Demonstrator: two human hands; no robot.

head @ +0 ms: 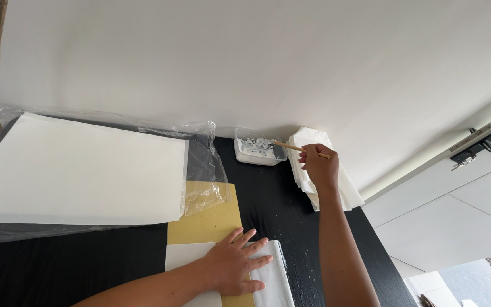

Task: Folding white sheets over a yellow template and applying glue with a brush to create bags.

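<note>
The right hand (316,165) sits at about one o'clock from the middle of the black table (279,210), fingers curled tight around a thin wooden stick (301,149) that looks like a brush handle. The handle is pale tan, slim and straight, and slants up toward ten o'clock from the fist, its far end reaching into a small white tub (258,149). The tub is shallow and rectangular with rounded corners, and holds a patchy white and grey paste; it stands at the wall edge of the table, at about twelve o'clock. The brush tip is too small to make out against the paste. Just behind the right hand, toward three o'clock, lies a stack of folded white sheets (345,190), which the wrist partly covers. The left hand (235,264) lies at six o'clock, palm down, fingers spread flat and pointing toward three o'clock, pressing on a white sheet (268,278) that overlaps a yellow-brown sheet of card (206,224). At nine to ten o'clock a large off-white sheet (75,170) rests on crumpled clear plastic wrap (203,170), well apart from both hands.
</note>
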